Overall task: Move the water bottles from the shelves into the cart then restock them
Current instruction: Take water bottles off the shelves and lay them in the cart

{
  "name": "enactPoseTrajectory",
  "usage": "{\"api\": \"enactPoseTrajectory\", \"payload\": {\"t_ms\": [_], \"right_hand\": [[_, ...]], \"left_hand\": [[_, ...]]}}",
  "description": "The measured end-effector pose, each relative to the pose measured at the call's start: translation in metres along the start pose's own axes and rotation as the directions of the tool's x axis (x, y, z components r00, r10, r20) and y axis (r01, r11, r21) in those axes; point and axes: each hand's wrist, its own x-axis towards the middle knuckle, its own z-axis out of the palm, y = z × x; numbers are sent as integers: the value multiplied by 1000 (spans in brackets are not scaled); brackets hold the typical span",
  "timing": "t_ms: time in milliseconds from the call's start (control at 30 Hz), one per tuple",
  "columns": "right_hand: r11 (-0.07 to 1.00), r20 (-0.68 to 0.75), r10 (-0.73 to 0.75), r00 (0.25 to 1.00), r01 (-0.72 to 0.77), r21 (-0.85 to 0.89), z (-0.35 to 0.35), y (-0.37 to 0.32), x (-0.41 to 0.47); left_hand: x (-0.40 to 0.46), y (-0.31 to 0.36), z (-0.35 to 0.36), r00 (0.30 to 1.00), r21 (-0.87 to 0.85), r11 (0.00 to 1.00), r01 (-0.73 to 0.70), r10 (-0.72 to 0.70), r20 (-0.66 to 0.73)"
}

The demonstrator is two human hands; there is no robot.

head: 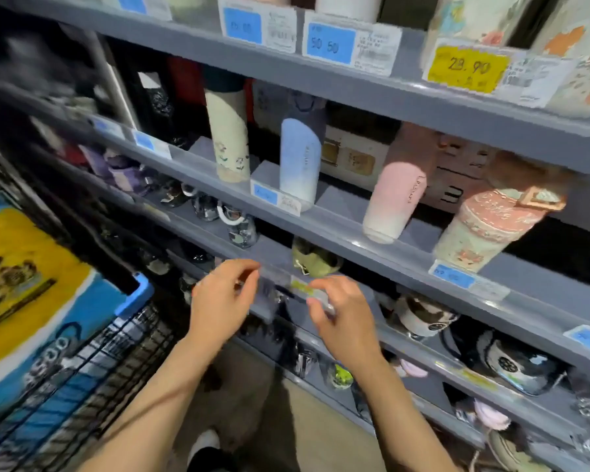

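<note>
My cart (82, 362) stands at the left, its wire basket beside the shelves (338, 229). My left hand (218, 301) hovers at a shelf's front edge, fingers loosely curled, holding nothing. My right hand (341, 315) pinches the label strip (307, 291) there. Water bottles (300, 161) stand upright along the shelf above.

Hands: left hand (218, 294) and right hand (341, 311), fingers loosely curled, at the grey metal shelf edge (321, 229).
Bottles: pink-white gradient bottle (394, 199) and blue-white gradient bottle (300, 161) upright above.
Cart: black wire cart (92, 369) at left.
</note>
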Motion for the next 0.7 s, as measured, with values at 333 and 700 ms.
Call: {"api": "enactPoseTrajectory", "payload": {"t_ms": [333,700], "right_hand": [[979,402,-181,898,126,160,207,-152,59],[924,739,337,584,-52,-380,415,-221,85]], "left_hand": [[-73,-191,-157,903,228,878,420,-379,-203],[-154,-360,-250,769,556,566,609,-594,-238]]}}
